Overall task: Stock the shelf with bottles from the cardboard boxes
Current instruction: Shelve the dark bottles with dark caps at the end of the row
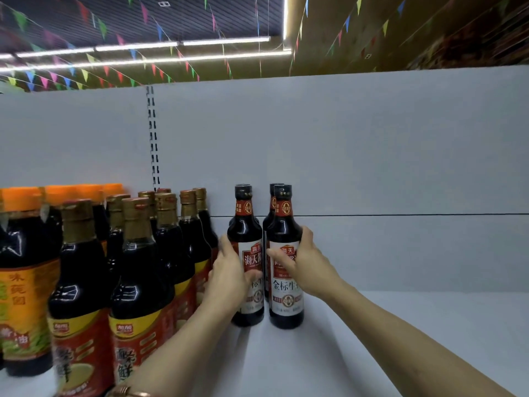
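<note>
Two dark glossy glass bottles with black caps stand upright on the smooth white shelf [400,339], near its back panel. The left bottle [246,253] is grasped by the left hand [229,270], the right bottle [284,253] by the right hand [307,267]. Gold-capped bottles [137,267] are crowded toward the shelf's left end.

Shelf [400,325]: plain pale grey-white, back panel same. Two front bottles [248,253] [285,253]: near-black liquid, black caps, red-and-white labels, dark-red characters. Gold-capped bottles [137,282]: dark liquid, red labels with yellow band. Orange-capped bottles [23,253]: orange-yellow labels with green. Bunting [114,73]: pink, green, blue, yellow, red triangles. Ceiling [171,15]: dark, striped.
</note>
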Tool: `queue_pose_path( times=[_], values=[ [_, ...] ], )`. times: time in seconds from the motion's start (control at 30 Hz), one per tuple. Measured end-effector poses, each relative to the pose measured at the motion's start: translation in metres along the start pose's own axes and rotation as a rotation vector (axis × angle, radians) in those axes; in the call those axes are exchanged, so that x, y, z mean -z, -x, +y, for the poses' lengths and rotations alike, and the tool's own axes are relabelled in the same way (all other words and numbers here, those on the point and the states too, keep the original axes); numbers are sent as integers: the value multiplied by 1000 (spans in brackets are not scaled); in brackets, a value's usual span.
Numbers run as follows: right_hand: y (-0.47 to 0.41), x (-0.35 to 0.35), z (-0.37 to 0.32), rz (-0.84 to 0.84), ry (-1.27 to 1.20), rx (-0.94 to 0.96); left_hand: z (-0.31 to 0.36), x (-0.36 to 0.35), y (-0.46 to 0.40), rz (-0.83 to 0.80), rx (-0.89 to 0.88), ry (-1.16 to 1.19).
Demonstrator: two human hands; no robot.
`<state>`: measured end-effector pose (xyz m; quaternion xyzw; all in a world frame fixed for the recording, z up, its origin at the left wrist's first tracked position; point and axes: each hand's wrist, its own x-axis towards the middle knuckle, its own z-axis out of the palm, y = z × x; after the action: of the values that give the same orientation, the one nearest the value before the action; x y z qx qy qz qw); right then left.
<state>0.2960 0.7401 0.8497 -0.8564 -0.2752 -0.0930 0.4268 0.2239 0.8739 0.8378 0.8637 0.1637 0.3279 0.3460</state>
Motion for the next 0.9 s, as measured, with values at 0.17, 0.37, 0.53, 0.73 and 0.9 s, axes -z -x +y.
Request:
queue_pose_path(
  times=[0.17, 0.37, 0.53, 0.73, 0.9],
  values=[
    [-1, -1, 2, 23, -16, 25, -2, -3, -3, -33, 18, -21],
    [1, -11, 2, 109, 28, 12, -3, 1, -4, -86, 73, -14],
    [1, -12, 2, 125, 53, 3, 0, 7, -9, -142, 134, -54],
    [2, -12, 1, 125, 32, -9, 1, 9, -12, -174, 167, -45],
    [9, -11, -8, 139, -39, -26, 0, 14, -9, -195, 134, 24]
  ],
)
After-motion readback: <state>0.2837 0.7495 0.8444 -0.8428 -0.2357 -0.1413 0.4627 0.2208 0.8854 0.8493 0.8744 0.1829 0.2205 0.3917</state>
